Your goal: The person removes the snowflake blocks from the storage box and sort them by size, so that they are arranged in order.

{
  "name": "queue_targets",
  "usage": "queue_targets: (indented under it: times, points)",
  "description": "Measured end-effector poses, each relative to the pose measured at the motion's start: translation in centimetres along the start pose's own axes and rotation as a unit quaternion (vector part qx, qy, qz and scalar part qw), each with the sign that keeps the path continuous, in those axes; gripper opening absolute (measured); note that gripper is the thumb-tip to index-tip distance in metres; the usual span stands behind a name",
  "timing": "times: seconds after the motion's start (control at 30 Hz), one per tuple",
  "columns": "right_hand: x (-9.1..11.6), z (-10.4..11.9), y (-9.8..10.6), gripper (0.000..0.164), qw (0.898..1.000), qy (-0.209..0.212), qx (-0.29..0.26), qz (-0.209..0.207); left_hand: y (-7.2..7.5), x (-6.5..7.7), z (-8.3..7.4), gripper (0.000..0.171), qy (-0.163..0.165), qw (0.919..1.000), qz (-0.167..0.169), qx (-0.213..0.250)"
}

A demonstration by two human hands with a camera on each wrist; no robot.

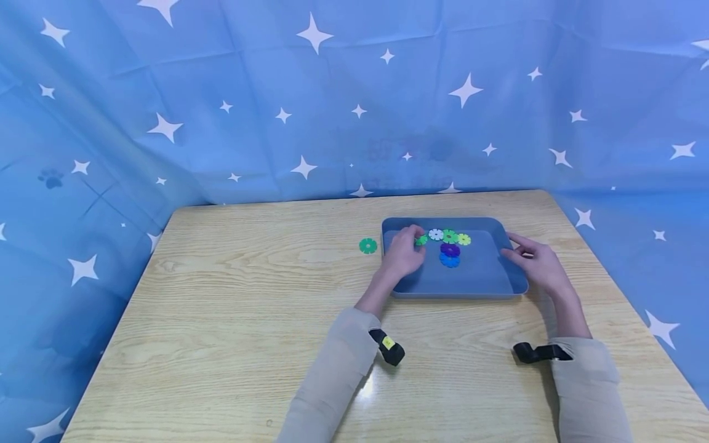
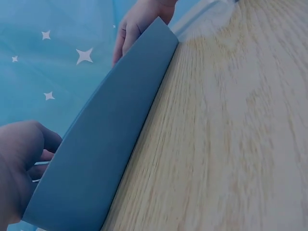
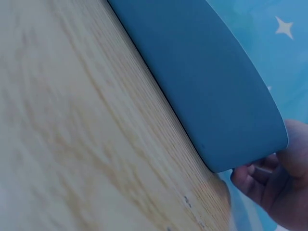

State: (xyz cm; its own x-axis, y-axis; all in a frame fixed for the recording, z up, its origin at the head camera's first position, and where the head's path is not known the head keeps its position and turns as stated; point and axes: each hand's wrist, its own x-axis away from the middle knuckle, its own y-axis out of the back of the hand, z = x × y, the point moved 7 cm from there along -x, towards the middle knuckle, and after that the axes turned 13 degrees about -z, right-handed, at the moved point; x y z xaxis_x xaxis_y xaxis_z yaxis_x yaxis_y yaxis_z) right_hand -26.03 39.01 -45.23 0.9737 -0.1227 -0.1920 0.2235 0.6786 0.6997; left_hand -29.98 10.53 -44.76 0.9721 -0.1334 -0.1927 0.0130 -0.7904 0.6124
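Observation:
A blue-grey tray point(image 1: 482, 280) lies on the table with several notched plastic discs in it. My left hand point(image 1: 406, 253) reaches over its left side, thumb and fingers around a green disc point(image 1: 422, 239). Right of that disc are a white disc point(image 1: 436, 234), another green disc point(image 1: 450, 236) and a yellow-green disc point(image 1: 464, 239). Below them a purple disc point(image 1: 450, 250) overlaps a blue disc point(image 1: 450, 261). My right hand point(image 1: 538, 264) grips the tray's right wall, thumb inside, fingers outside. In the left wrist view, the tray wall point(image 2: 106, 130) partly hides the left fingers.
Outside the tray, a darker green disc point(image 1: 368, 246) lies on the wooden table point(image 1: 249, 295) just to the left. A blue curtain with white stars point(image 1: 343, 92) hangs behind the table. Each sleeve carries a black wrist camera point(image 1: 392, 352).

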Motion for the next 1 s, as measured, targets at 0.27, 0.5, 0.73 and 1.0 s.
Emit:
queue_targets:
  times: [0.27, 0.5, 0.73, 1.0]
  points:
    - [-0.2, 0.1, -0.1, 0.06, 1.0, 0.001, 0.002, -0.001, -0.8, -0.3, 0.8, 0.038, 0.021, 0.9996, 0.006, -0.02]
    - [-0.1, -0.1, 0.0, 0.06, 1.0, 0.002, 0.001, 0.004, -1.3, -0.1, 0.9, 0.041, 0.027, 0.9996, 0.012, -0.003]
    - [-0.2, -0.1, 0.0, 0.06, 1.0, -0.004, 0.005, 0.004, -1.3, 0.0, 1.3, 0.041, 0.069, 0.997, 0.005, -0.035]
    - [-0.1, -0.2, 0.0, 0.059, 1.0, 0.003, 0.002, 0.005, -1.3, 0.1, 1.1, 0.035, 0.052, 0.9983, 0.005, -0.024]
